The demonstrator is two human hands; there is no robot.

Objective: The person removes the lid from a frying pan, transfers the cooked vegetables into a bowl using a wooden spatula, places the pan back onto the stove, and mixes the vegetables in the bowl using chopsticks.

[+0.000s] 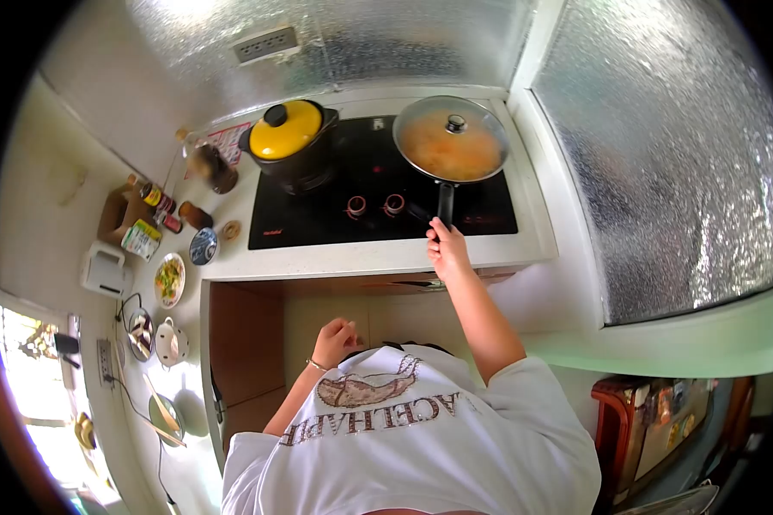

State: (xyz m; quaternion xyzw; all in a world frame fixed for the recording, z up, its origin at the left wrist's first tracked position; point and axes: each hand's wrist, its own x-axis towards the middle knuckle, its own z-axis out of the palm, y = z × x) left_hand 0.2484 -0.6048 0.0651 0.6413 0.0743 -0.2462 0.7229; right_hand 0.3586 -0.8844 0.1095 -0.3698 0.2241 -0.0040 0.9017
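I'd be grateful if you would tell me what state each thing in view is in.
Frying pan: covered, on the cooktop.
Glass lid: on the pan, showing orange food beneath.
Dark pot: covered.
Yellow lid: seated on the pot.
Plate of food: uncovered.
Cooktop: red marks around its knobs; on or off unclear.
Right hand: closed on the pan's handle.
Left hand: fingers curled.
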